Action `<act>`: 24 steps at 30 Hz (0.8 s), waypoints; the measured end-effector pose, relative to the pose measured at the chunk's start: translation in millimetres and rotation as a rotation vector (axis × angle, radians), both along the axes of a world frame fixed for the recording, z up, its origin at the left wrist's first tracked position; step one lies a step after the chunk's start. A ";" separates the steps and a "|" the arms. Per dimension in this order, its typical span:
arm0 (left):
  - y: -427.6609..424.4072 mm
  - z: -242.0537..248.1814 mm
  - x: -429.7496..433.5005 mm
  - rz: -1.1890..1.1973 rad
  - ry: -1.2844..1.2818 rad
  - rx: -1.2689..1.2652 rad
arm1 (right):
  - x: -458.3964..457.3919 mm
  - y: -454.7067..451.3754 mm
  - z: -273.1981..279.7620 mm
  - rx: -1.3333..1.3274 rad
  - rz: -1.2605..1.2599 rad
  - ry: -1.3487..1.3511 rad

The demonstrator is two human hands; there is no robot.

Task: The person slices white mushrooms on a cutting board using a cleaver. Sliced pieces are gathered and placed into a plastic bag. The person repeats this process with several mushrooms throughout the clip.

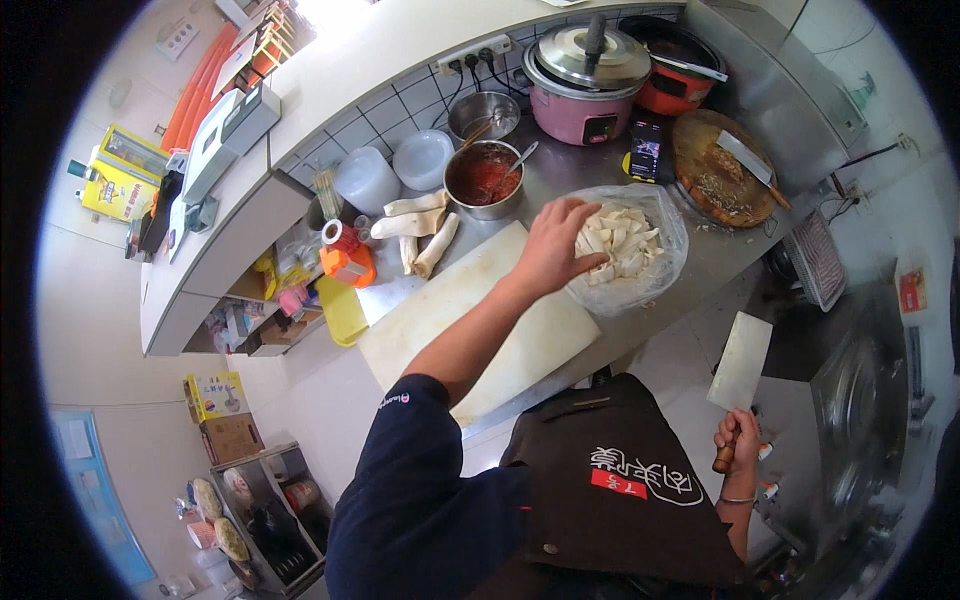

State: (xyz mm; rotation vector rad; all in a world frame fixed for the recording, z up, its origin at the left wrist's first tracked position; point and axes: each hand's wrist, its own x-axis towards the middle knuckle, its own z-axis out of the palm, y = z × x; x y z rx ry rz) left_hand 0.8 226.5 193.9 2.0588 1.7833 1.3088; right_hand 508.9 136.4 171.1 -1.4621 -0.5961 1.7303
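My left hand [559, 244] reaches over the near-left side of a clear plastic bag [671, 259], its thumb and fingers spread. Cut pale slices [619, 244], which look like king oyster mushroom, fill the bag. I cannot tell whether my fingertips touch them. Off to the right, past the counter edge, my right hand [739, 442] grips a cleaver [741, 360] by its wooden handle, with the blade pointing up in the view. Under my left forearm lies a white cutting board [427, 337], partly covered by the arm. Several whole king oyster mushrooms [409, 223] rest beyond the board.
A steel pot of red sauce [480, 176] holds a spoon. Behind it stand a steel bowl [484, 105] and a pink rice cooker [581, 112]. On a round wooden chopping block [720, 195] lies a second cleaver [746, 157]. A phone [645, 150] sits beside the block.
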 end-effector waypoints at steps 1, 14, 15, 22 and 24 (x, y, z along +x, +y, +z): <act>8.6 -5.7 -13.7 0.014 -0.008 0.065 | 0.8 -1.0 0.1 0.010 -0.020 -0.014; -56.3 -189.4 -287.3 0.731 0.631 -0.480 | 23.1 -57.8 -0.2 -0.065 -0.192 -0.155; -56.4 -189.3 -288.2 0.742 0.663 -0.552 | 23.7 -59.2 -0.5 -0.080 -0.201 -0.159; -53.3 -172.0 -284.4 0.756 0.726 -0.641 | 16.4 -44.3 -4.5 -0.105 -0.201 -0.223; -56.8 -164.9 -281.1 0.748 0.671 -0.629 | 13.0 -36.8 -4.9 -0.092 -0.155 -0.196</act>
